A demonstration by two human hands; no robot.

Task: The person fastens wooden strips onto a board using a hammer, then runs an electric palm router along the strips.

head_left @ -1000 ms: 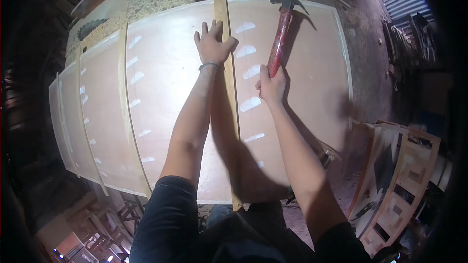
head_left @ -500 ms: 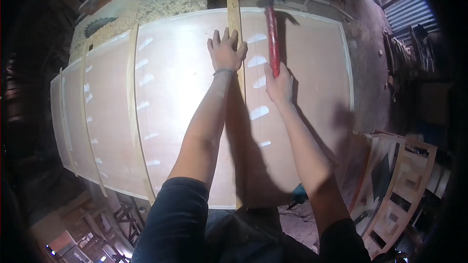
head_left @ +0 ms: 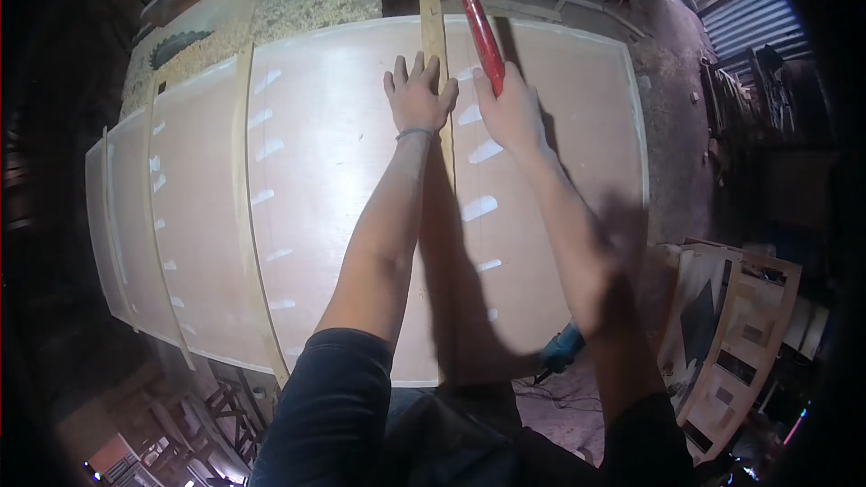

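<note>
Both hands work in the upper middle of the frame: the left hand point(head_left: 419, 99) is open, palm down with fingers spread, its thumb side lying across a wooden batten point(head_left: 433, 32), while the right hand point(head_left: 512, 113) is closed around the lower end of a red-handled hammer point(head_left: 475, 22). Largest of all is a pale plywood panel point(head_left: 334, 171), spreading from the far left to the right of centre beneath both arms. At lower right leans a framed wooden panel point(head_left: 735, 352) with square and rectangular insets, and at upper right shows corrugated sheeting point(head_left: 729, 20). The batten by the left hand runs down the panel from its top edge, poking past it, its lower part in shadow. Three more battens point(head_left: 244, 144) cross the panel farther left. The hammer slants toward the upper edge of the frame, raised, with its head almost wholly cut off there. Smaller still are a toothed circular saw blade point(head_left: 180, 47) at upper left and a teal power tool point(head_left: 561, 350) at lower centre-right, partly behind the right forearm. White patches point(head_left: 480, 208) dot the panel in rows, and a thin dark band point(head_left: 413, 133) circles the left wrist.
</note>
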